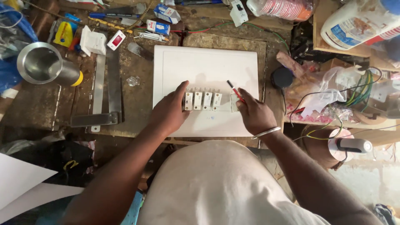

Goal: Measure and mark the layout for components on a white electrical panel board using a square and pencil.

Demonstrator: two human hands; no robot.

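Observation:
A white rectangular switch panel point(208, 66) lies flat on the wooden bench. Across its middle runs a row of several small white switch modules point(203, 100). My left hand point(170, 112) rests on the panel with its thumb and fingers pressed against the leftmost module. My right hand point(253, 112) sits at the row's right end and grips a thin red-handled screwdriver point(235, 90), which slants up to the left over the panel. A metal bangle point(266, 132) circles my right wrist.
A steel cup point(43, 64) lies at the left, beside metal hinges point(100, 89). Loose switches, small boxes and pens point(125, 31) litter the back. Tangled wires and plastic bags point(333, 93) crowd the right, under a white jug point(358, 23). White paper point(21, 179) sits low left.

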